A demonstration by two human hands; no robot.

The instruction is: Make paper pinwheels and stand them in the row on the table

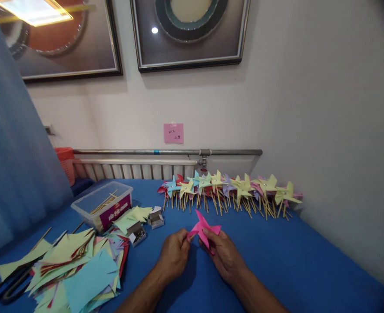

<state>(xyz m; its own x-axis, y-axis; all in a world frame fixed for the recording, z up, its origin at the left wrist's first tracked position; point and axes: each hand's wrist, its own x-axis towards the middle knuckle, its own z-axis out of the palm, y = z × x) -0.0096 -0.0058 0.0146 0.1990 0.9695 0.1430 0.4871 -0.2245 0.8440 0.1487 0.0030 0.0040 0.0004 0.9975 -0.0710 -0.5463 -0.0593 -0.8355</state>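
Observation:
A bright pink paper pinwheel (201,228) is held between my two hands above the blue table. My right hand (226,254) is closed on it, the thumb pressing near its middle and the fingers behind the paper. Left of it, my left hand (174,253) is a fist against the pinwheel's left blade. A short tan bit, apparently the stick, shows beside that fist; the rest is hidden inside the hand. Just beyond my left hand stand two small boxes: one open box with metal pins (137,233) and a second little box (156,218).
Finished pinwheels on sticks (224,189) lie in a row along the back. At left are a pile of cut coloured paper (77,269), black-handled scissors (12,278) and a clear plastic tub (102,204) with sticks. A radiator (130,168) and pipe run behind the table (276,261).

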